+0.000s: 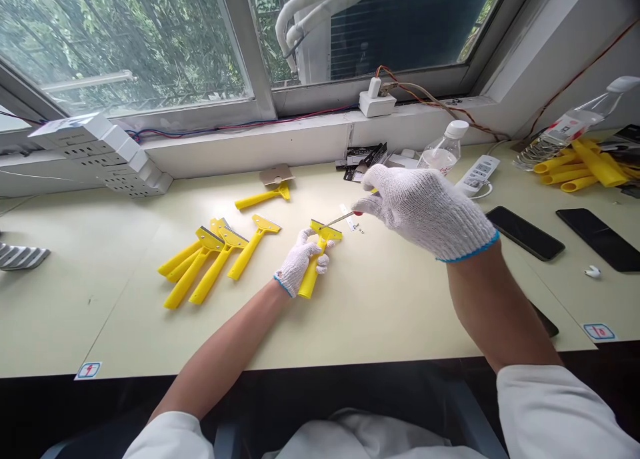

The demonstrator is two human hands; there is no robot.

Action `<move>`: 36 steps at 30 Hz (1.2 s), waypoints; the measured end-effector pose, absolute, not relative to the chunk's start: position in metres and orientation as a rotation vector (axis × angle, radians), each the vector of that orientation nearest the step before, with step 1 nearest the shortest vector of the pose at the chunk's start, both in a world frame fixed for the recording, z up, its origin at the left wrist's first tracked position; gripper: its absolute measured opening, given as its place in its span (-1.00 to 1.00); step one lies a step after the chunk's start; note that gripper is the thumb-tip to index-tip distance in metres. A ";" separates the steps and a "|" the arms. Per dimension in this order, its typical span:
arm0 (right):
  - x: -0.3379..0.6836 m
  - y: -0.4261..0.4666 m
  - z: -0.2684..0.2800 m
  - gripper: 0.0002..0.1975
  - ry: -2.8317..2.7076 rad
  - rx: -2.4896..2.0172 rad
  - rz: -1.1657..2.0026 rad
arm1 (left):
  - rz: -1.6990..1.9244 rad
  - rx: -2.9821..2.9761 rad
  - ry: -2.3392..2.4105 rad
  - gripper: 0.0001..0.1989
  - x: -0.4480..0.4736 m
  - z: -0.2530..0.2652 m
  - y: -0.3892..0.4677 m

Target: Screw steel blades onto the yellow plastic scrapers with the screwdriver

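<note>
My left hand (299, 261), in a white knit glove with blue trim, is closed round a yellow scraper (311, 273) just above the table. The scraper's wide head points away from me. My right hand (417, 209), gloved alike, grips a screwdriver (341, 218); the glove hides most of its handle. The thin shaft slants down left, and its tip meets the scraper's head. Tiny screws (360, 229) lie by a small white strip right of the scraper. To the left, several yellow scrapers (216, 262) rest in a loose group, and another scraper (263, 197) lies farther back.
Behind my right hand stand a water bottle (443, 151) and a white power strip (479, 175). Phones (525, 232) and an earbud (593, 271) lie at right, with yellow handles (583, 167) beyond. White boxes (107, 153) are stacked at the back left, below the window.
</note>
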State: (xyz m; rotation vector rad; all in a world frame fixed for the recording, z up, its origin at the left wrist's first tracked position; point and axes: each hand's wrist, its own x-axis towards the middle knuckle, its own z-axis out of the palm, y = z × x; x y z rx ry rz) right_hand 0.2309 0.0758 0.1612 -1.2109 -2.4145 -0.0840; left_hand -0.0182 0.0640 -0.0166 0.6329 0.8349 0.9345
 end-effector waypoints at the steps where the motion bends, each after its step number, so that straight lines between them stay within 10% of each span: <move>1: 0.231 0.075 0.160 -0.80 -2.418 -1.168 -0.072 | 0.934 0.630 0.827 -0.28 -0.019 -0.016 0.064; 36: 0.240 0.083 0.163 -0.81 -2.458 -1.110 -0.149 | 0.882 0.720 0.823 -0.32 -0.020 -0.012 0.059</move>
